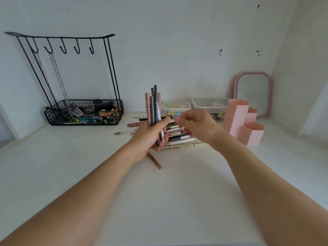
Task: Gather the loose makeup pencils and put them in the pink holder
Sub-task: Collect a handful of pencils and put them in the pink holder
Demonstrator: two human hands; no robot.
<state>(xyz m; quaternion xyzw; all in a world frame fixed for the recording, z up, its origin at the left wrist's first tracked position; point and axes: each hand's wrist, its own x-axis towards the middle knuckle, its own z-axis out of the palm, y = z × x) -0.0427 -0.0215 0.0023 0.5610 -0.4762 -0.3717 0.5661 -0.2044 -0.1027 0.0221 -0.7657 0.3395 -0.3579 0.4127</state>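
Three-tiered pink hexagonal holder [237, 119] stands near surface's right rear edge. Left hand [150, 134] grips upright bundle of makeup pencils [154, 105], fingers curled round it. Right hand [197, 126], fingers curled, pinching, over loose pencil pile [179, 136].

Soft, even daylight fills the scene, rather cool and slightly dim; no glare shows anywhere. Shadows are faint: a pale one lies under the left hand [150, 134] on the white tabletop [177, 192], just below its fingers, and the corner wall to the right of the right hand's [197, 125] fingers is greyer. The wide lens bends the edges, so the black wire rack [71, 77], far left of the fingers, leans outward. The right fingertips look slightly smeared; the forearms nearest the camera are soft.
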